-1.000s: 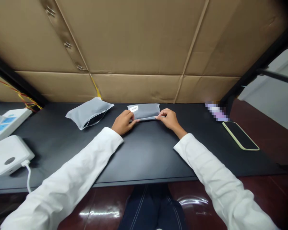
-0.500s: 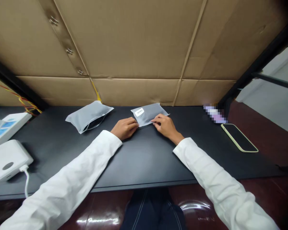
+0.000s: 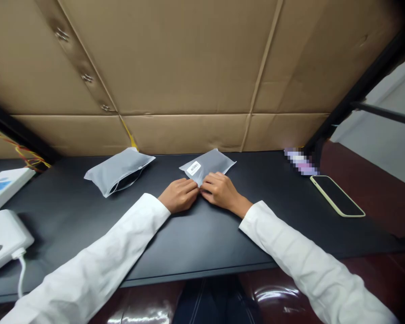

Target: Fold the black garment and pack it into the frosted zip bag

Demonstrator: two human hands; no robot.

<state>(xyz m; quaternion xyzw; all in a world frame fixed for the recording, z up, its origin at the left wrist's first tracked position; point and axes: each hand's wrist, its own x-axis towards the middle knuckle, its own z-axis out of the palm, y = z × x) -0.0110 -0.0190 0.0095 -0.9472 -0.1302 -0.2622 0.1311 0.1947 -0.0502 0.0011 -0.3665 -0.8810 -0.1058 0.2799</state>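
Observation:
A flat, frosted grey plastic zip bag (image 3: 214, 161) with a white barcode label (image 3: 193, 168) lies on the black table. Its near corner is pinched between my left hand (image 3: 180, 195) and my right hand (image 3: 219, 191). The fingers of both hands are closed and almost touch each other there; the fingertips are partly hidden. To the left rests a second frosted bag (image 3: 119, 168), puffed up, its mouth gaping toward me. Neither hand touches that one.
On the right lie a phone (image 3: 337, 196) in a pale case and a blurred purple packet (image 3: 302, 162). A white box with a cable (image 3: 6, 240) and a power strip (image 3: 6, 186) stand at the left. Cardboard (image 3: 182, 67) walls off the back of the table (image 3: 202, 238).
My right hand has slid left along the bag's near edge to meet my left hand. The labelled bag has turned slightly, its corner now pointing toward me. The view has shifted a little.

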